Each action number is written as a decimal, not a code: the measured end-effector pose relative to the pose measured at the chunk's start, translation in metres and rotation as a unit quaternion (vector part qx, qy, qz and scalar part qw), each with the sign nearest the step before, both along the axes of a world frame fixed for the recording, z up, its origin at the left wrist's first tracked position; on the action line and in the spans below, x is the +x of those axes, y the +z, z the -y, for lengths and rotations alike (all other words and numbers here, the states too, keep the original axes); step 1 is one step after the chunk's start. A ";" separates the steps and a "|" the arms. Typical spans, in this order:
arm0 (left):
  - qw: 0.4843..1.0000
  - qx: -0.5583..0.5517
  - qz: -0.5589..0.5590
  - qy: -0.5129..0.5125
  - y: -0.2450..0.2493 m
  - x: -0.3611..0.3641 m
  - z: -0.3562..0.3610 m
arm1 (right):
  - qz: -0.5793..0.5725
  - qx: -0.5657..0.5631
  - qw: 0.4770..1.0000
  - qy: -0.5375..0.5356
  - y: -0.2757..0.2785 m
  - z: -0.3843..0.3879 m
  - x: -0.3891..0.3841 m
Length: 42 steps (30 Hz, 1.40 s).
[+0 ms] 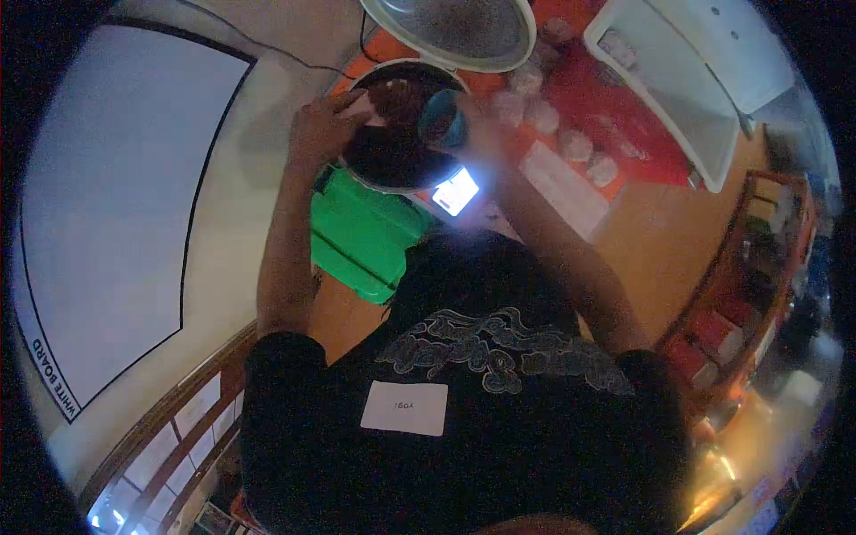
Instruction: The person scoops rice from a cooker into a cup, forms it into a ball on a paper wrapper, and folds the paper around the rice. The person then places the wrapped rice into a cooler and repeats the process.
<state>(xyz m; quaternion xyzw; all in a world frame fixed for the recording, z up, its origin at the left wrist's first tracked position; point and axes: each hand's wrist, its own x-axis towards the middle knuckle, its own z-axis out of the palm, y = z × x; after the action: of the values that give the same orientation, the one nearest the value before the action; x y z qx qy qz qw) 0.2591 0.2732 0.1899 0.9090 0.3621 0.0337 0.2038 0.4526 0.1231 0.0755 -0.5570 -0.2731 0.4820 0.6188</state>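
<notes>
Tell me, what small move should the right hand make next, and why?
Perhaps bring the blue cup in the right hand slightly towards the middle of the open pot: the cup appears near its edge, and a lit screen shows just outside, where drips might land.

The cup (439,121) looks plastic, the green box (364,227) smooth plastic, the shirt (535,450) matt cloth.

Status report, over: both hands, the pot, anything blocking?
Right hand, blurred, holding blue cup at mouth of pot. Left hand at left rim, grip unclear. Pot uncovered, dark inside. Lid open at far side; nothing visibly blocking.
</notes>
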 end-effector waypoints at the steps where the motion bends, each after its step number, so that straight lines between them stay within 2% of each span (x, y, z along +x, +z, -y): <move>1: 0.996 0.054 -0.054 0.035 0.009 0.006 0.016 | 0.024 0.039 0.999 0.000 -0.002 -0.007 -0.008; 2: 0.986 0.107 -0.109 0.068 0.016 0.013 0.034 | 0.024 0.040 0.999 0.001 0.002 -0.012 -0.016; 3: 0.986 0.107 -0.109 0.069 0.013 0.018 0.052 | 0.064 0.107 0.992 -0.019 0.010 -0.014 -0.025; 4: 0.975 0.206 -0.076 0.030 0.005 0.023 0.070 | 0.103 0.173 0.979 -0.040 0.019 -0.016 -0.029; 5: 0.953 0.301 -0.042 -0.010 -0.003 0.024 0.084 | 0.103 0.173 0.979 -0.039 0.034 -0.018 -0.029; 6: 0.953 0.300 -0.043 -0.010 -0.009 0.022 0.092 | -0.136 0.065 0.987 -0.058 0.052 -0.020 -0.027; 7: 0.952 0.306 0.011 -0.012 -0.015 0.020 0.099 | -0.364 -0.046 0.927 -0.072 0.062 -0.021 -0.025; 8: 0.948 0.312 0.065 -0.013 -0.018 0.019 0.101 | -0.364 -0.046 0.928 -0.072 0.054 -0.019 -0.024; 9: 0.948 0.312 0.065 -0.012 -0.013 0.019 0.098 | -0.198 0.048 0.979 -0.020 0.040 -0.017 -0.021; 10: 0.965 0.260 0.019 0.030 -0.005 0.017 0.094 | -0.025 0.140 0.989 0.033 0.026 -0.014 -0.017; 11: 0.976 0.205 -0.027 0.071 0.003 0.015 0.090 | -0.025 0.139 0.989 0.033 0.020 -0.014 -0.014; 12: 0.976 0.204 -0.028 0.070 0.010 0.013 0.085 | 0.041 0.125 0.991 0.027 0.015 -0.014 -0.010; 14: 0.981 0.105 -0.010 0.160 0.022 0.005 0.074 | 0.174 0.097 0.980 0.015 0.007 -0.015 -0.001; 15: 0.982 0.104 -0.010 0.159 0.021 -0.001 0.067 | 0.240 0.081 0.967 0.010 0.005 -0.013 0.002; 16: 0.989 0.040 0.111 0.091 0.018 -0.006 0.057 | 0.305 0.066 0.950 0.005 0.004 -0.012 0.004; 17: 0.973 -0.024 0.230 0.021 0.014 -0.008 0.048 | 0.305 0.067 0.950 0.005 0.005 -0.011 0.007; 18: 0.972 -0.022 0.231 0.022 0.003 -0.007 0.041 | 0.347 0.126 0.929 0.015 0.008 -0.009 0.009; 19: 0.981 -0.080 0.176 0.022 -0.011 -0.007 0.034 | 0.387 0.184 0.903 0.024 0.011 -0.010 0.010; 20: 0.983 -0.140 0.119 0.022 -0.012 -0.004 0.033 | 0.387 0.186 0.903 0.026 0.018 -0.007 0.006; 21: 0.983 -0.140 0.119 0.023 -0.013 -0.003 0.032 | 0.386 0.137 0.911 0.044 0.024 -0.003 0.001; 22: 0.993 -0.100 0.066 0.012 -0.014 0.002 0.030 | 0.388 0.090 0.915 0.060 0.032 -0.004 -0.001; 23: 0.998 -0.060 0.013 0.001 -0.010 0.007 0.029 | 0.390 0.092 0.914 0.059 0.041 -0.008 -0.003; 24: 0.998 -0.057 0.017 0.001 -0.004 0.009 0.027 | 0.043 0.020 0.998 0.042 0.051 -0.014 -0.004; 25: 0.998 -0.041 0.036 -0.008 0.004 0.009 0.028 | -0.311 -0.056 0.949 0.021 0.060 -0.016 -0.003; 26: 0.998 -0.027 0.052 -0.018 0.010 0.008 0.031 | -0.309 -0.057 0.949 0.021 0.069 -0.013 0.000; 27: 0.998 -0.025 0.053 -0.021 0.016 0.004 0.027 | -0.376 0.000 0.925 0.045 0.079 -0.010 0.006; 28: 0.997 -0.012 0.074 0.014 0.021 -0.001 0.020 | -0.439 0.057 0.894 0.068 0.083 -0.007 0.014; 29: 0.994 -0.002 0.094 0.049 0.026 -0.005 0.017 | -0.439 0.059 0.894 0.064 0.075 -0.001 0.019; 30: 0.995 -0.003 0.093 0.046 0.031 -0.008 0.016 | 0.030 0.145 0.988 0.047 0.064 0.006 0.023; 31: 0.995 0.018 0.076 0.068 0.035 -0.010 0.017 | 0.492 0.193 0.849 0.022 0.053 0.011 0.027; 32: 0.993 0.039 0.059 0.092 0.036 -0.012 0.017 | 0.492 0.192 0.849 0.023 0.054 0.013 0.028; 33: 0.993 0.038 0.059 0.094 0.032 -0.010 0.017 | 0.459 0.128 0.879 0.016 0.055 0.013 0.028; 34: 0.991 0.066 -0.039 0.106 0.025 -0.006 0.015 | 0.424 0.065 0.903 0.012 0.057 0.013 0.028; 35: 0.979 0.094 -0.137 0.118 0.017 -0.003 0.014 | 0.423 0.068 0.903 0.018 0.056 0.016 0.026; 36: 0.978 0.093 -0.138 0.124 0.010 -0.002 0.014 | 0.279 0.071 0.958 0.005 0.057 0.022 0.027; 37: 0.974 0.127 -0.163 0.089 0.002 0.001 0.013 | 0.130 0.070 0.989 -0.009 0.058 0.032 0.029; 38: 0.968 0.160 -0.186 0.052 -0.006 0.005 0.011 | -0.021 0.065 0.997 -0.024 0.059 0.042 0.031; 39: 0.968 0.158 -0.186 0.054 -0.015 0.011 0.006 | -0.173 0.057 0.983 -0.039 0.057 0.052 0.034; 40: 0.963 0.212 -0.169 0.003 -0.027 0.019 -0.001 | -0.320 0.045 0.945 -0.054 0.054 0.058 0.036; 41: 0.951 0.265 -0.150 -0.050 -0.039 0.028 -0.009 | -0.320 0.041 0.945 -0.053 0.043 0.063 0.037; 42: 0.952 0.263 -0.150 -0.048 -0.059 0.037 -0.020 | -0.324 0.035 0.944 -0.051 0.027 0.068 0.036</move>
<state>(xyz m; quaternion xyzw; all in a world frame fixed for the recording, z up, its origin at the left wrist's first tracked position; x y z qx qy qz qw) 0.2964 0.2932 0.1313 0.9414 0.3223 -0.0187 -0.0973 0.4885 0.0551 0.1029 -0.3619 -0.0455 0.5945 0.7166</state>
